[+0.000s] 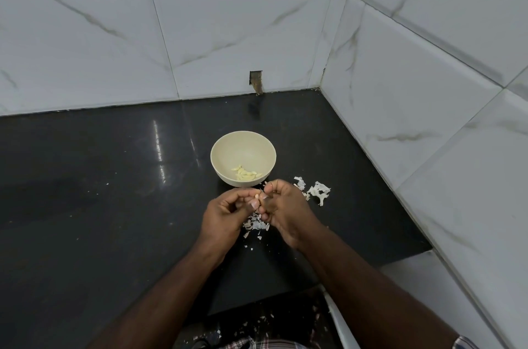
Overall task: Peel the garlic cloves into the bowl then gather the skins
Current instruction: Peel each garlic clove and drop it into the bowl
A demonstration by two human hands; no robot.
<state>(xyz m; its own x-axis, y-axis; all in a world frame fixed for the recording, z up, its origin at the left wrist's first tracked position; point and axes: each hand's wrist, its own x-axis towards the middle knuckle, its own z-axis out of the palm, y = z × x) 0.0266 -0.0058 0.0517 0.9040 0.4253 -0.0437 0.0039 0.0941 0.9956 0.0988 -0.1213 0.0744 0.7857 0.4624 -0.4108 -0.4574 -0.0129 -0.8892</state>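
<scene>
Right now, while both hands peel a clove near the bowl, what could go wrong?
1. The left hand and right hand work the clove just short of the bowl, not over it, so the clove may drop on the counter or into the skins.
2. Skins lie in two patches, one below the hands and one to the right of the bowl; some have already fallen off the counter's edge, so gathering may miss them.

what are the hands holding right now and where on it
A garlic clove, pinched between the fingertips of the left hand and right hand just in front of the bowl; the exact grip points are hidden.
</scene>
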